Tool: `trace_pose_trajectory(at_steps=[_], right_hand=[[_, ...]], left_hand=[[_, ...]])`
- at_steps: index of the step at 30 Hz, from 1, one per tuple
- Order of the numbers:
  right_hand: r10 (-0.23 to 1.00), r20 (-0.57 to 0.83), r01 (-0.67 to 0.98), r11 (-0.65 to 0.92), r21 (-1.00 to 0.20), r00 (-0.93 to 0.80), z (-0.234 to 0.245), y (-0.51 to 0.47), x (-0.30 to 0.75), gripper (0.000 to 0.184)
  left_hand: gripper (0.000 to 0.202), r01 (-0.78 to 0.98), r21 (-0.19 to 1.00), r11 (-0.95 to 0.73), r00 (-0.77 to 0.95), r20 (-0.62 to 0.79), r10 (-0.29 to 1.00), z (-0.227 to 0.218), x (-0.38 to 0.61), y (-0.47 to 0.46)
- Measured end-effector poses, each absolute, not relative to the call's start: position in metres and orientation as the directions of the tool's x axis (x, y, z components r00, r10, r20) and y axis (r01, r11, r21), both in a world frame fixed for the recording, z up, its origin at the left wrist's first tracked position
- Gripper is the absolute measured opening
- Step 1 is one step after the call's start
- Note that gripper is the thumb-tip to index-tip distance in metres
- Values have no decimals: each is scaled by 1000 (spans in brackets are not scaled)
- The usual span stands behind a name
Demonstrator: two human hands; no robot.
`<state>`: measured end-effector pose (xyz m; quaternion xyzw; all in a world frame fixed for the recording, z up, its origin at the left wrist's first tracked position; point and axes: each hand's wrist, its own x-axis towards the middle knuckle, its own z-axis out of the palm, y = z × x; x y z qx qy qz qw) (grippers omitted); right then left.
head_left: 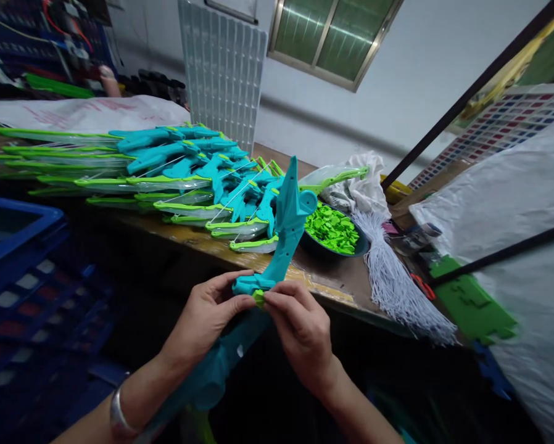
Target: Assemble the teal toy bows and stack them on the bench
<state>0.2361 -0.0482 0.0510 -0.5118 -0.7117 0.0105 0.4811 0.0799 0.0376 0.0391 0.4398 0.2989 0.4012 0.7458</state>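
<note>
A teal plastic toy bow body stands tilted in front of me, its pointed end up and its lower part blurred below my wrists. My left hand is closed around its middle, with the thumb at a small bright green plastic piece. From the other side, my right hand pinches that piece against the teal body. Whether the piece is seated is hidden by the fingertips. Beyond my hands, a dark bowl holds many loose green plastic pieces.
Stacked teal and green toy bows cover the table's left side. A bundle of white strings hangs over the table edge at right, near a green foam mat. Blue crates stand at left. Dark poles cross the right side.
</note>
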Motion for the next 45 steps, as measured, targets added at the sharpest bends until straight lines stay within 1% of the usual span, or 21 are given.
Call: trace_pose_trajectory(at_steps=[5, 7, 8, 11, 12, 13, 14, 15, 16, 17, 18, 19, 20, 23, 25, 27, 30, 33, 38, 41, 45], right_hand=[[700, 713, 812, 442, -380, -48, 43, -53, 235, 32], [702, 711, 828, 420, -371, -37, 42, -53, 235, 31], [712, 702, 825, 409, -390, -22, 41, -54, 235, 30], [720, 687, 799, 354, -485, 98, 36, -54, 235, 27], [717, 675, 783, 315, -536, 173, 34, -54, 235, 32], [725, 640, 746, 275, -606, 253, 33, -54, 236, 42], [761, 569, 678, 240, -694, 313, 33, -54, 237, 50], [826, 461, 579, 212, -787, 325, 34, -54, 238, 53], [897, 339, 463, 182, -867, 284, 35, -54, 240, 50], [951, 231, 355, 147, -923, 207, 38, -55, 242, 44], [980, 154, 280, 114, -953, 127, 41, -56, 243, 36], [991, 114, 250, 92, -964, 75, 44, -58, 244, 31], [993, 104, 262, 85, -961, 61, 47, -60, 245, 28], [988, 127, 392, 82, -916, 90, 52, -68, 244, 22], [985, 149, 464, 91, -881, 90, 52, -72, 242, 21], [980, 170, 503, 98, -859, 100, 51, -75, 240, 22], [978, 168, 478, 90, -874, 124, 48, -76, 238, 23], [980, 144, 416, 75, -906, 138, 46, -76, 239, 28], [990, 82, 328, 40, -944, 114, 49, -78, 241, 28], [990, 81, 355, 37, -934, 112, 54, -81, 239, 26], [979, 123, 464, 35, -885, 161, 54, -84, 234, 26]], left_hand=[[50, -288, 908, 305, 537, -111, 837, 36, 80, 34], [53, -262, 917, 301, 544, -117, 831, 32, 80, 31], [53, -252, 923, 289, 540, -114, 834, 30, 80, 30], [52, -229, 945, 233, 500, -92, 861, 26, 81, 26], [52, -216, 952, 218, 487, -88, 869, 25, 80, 25], [53, -201, 957, 208, 482, -88, 872, 26, 80, 24], [54, -185, 962, 200, 481, -89, 872, 26, 79, 23], [53, -166, 967, 192, 488, -89, 868, 28, 77, 21], [53, -144, 973, 183, 495, -89, 865, 30, 75, 19], [51, -123, 978, 170, 500, -86, 862, 31, 73, 17], [49, -104, 983, 155, 504, -82, 860, 33, 71, 14], [47, -86, 986, 142, 509, -79, 857, 34, 69, 10], [46, -73, 989, 129, 513, -74, 855, 36, 68, 7], [44, -49, 996, 76, 522, -39, 852, 37, 65, -4], [43, -21, 999, 30, 515, -14, 857, 37, 65, -9], [42, 3, 1000, -7, 508, 4, 861, 37, 65, -11], [43, -3, 1000, 4, 539, -1, 842, 36, 64, -9], [46, -33, 997, 75, 583, -42, 811, 36, 63, -8], [46, -5, 995, 95, 582, -75, 809, 37, 59, -16], [44, 27, 997, 67, 575, -71, 815, 38, 57, -19], [40, 34, 999, 7, 570, -25, 821, 36, 60, -17]])
